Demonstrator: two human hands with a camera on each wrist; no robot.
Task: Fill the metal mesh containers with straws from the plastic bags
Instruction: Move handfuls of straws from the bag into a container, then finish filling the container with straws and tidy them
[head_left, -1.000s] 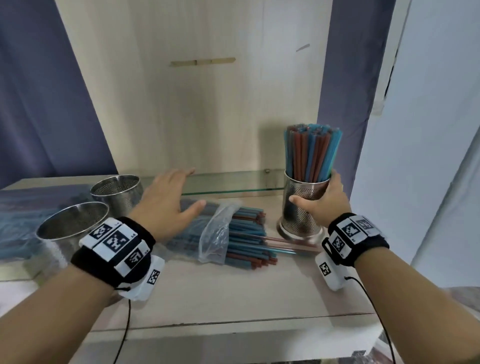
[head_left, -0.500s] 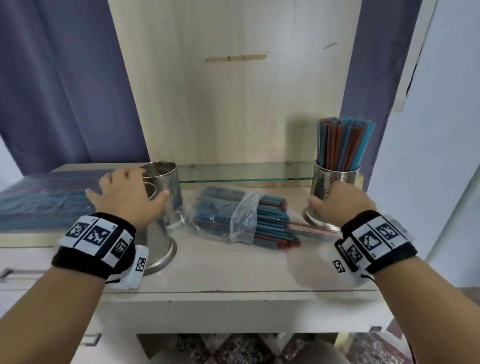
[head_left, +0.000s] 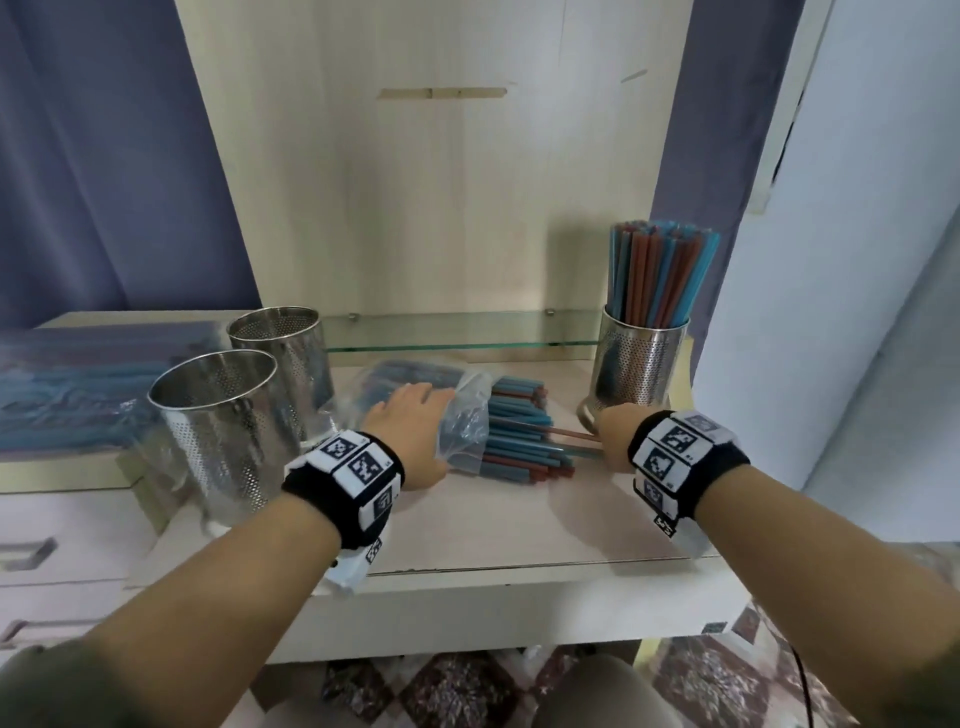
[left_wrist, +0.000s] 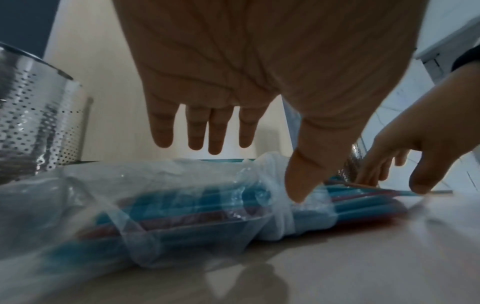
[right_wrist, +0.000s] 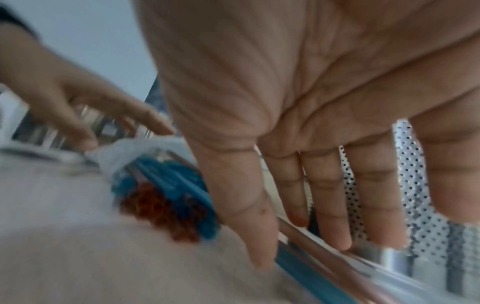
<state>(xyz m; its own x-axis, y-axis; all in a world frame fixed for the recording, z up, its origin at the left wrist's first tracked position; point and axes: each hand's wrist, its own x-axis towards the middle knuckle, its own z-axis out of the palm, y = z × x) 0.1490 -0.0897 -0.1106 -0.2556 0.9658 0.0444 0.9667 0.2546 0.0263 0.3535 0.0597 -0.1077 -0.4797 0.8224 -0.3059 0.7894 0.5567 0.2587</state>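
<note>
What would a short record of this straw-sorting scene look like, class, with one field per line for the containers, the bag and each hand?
filled container: mesh container at the right, packed with upright blue and red straws
empty containers: two mesh containers at the left, upright
bag: plastic bag lying on the counter, straws sticking out of its open end
loose straws: loose straws on the counter by the filled container's base
left hand: left hand spread over the bag, fingers straight
right hand: right hand with fingers straight, fingertips at the loose straws
</note>
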